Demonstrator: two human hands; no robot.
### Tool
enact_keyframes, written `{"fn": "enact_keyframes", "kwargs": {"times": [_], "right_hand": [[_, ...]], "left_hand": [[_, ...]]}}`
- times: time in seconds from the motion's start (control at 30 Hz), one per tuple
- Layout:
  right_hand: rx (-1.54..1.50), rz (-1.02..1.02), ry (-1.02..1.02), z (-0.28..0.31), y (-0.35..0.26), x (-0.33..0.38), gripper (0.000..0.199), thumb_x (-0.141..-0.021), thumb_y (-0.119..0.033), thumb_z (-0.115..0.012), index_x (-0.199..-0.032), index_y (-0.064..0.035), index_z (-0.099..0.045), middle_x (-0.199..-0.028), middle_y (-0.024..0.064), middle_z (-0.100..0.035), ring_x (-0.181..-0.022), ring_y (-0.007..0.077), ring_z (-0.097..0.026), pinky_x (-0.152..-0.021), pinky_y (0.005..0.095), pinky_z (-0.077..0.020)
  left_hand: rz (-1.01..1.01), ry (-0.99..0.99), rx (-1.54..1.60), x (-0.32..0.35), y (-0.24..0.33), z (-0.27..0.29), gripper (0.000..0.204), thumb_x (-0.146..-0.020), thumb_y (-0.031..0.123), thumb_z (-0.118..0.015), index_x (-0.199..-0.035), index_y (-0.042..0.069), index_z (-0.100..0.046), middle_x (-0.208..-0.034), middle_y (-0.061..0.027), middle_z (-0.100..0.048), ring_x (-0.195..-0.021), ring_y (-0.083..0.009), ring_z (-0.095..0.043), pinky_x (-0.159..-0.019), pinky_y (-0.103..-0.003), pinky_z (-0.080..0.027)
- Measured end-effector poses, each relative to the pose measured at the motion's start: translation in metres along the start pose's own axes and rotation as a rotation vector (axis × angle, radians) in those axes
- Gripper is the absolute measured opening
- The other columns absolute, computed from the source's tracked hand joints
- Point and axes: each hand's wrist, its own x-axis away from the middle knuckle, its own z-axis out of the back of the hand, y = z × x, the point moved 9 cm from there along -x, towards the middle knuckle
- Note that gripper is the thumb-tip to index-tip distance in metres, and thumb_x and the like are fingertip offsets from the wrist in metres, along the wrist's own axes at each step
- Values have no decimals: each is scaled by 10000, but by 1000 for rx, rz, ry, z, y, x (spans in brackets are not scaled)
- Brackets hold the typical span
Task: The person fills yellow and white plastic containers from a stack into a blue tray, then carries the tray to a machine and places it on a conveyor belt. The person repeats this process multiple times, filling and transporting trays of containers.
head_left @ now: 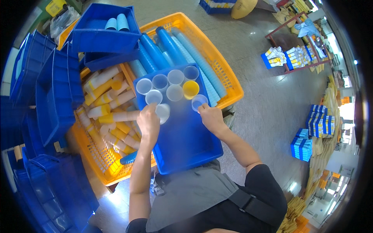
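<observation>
A blue plastic bin rests in front of me, with several cups standing in rows in its far half. Most are translucent white, such as the cup; one is a yellow cup. My left hand is closed at the bin's left side, gripping a slightly blurred white cup; its fingertips partly hide how it is held. At the right side, my right hand pinches the rim of a translucent bluish cup.
Under and beyond the bin, an orange crate holds long blue cup stacks. Another orange crate at left holds white and yellow cup stacks. Empty blue bins are piled at far left. Filled bins stand on the floor at right.
</observation>
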Motion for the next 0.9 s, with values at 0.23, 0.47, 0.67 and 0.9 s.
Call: {"fn": "enact_keyframes", "kwargs": {"times": [0.23, 0.47, 0.67, 0.9], "right_hand": [[-214, 104, 127, 43, -36, 12, 266, -845, -194, -719, -1011, -44, -575, -977, 129, -629, -729, 308, -684, -608, 401, -536], [-80, 303, 484, 56, -65, -31, 267, -768, -127, -680, -1030, -77, -676, -1052, 67, -674, -931, 236, -615, -784, 364, -484], [63, 258, 402, 12, -44, -68, 163, -770, -116, -644, -930, -82, -650, -874, 37, -585, -848, 221, -544, -756, 388, -416], [-139, 239, 413, 65, -57, -36, 532, -760, -114, -739, -1264, -40, -586, -1187, 102, -633, -1040, 280, -580, -860, 411, -430]], "left_hand": [[18, 141, 161, -10, 16, 7, 165, -837, -32, -657, -970, 28, -734, -1007, -171, -648, -869, -362, -670, -721, -424, -549], [83, 75, 169, -4, 9, -4, 193, -848, -34, -597, -978, 45, -716, -957, -178, -644, -813, -382, -665, -692, -448, -546], [27, 156, 198, -1, 13, -9, 204, -841, -44, -589, -981, 37, -712, -964, -178, -648, -824, -380, -665, -692, -444, -549], [106, 266, 232, -28, 22, 20, 196, -843, -65, -619, -986, 11, -731, -986, -200, -660, -857, -383, -659, -755, -434, -539]]}}
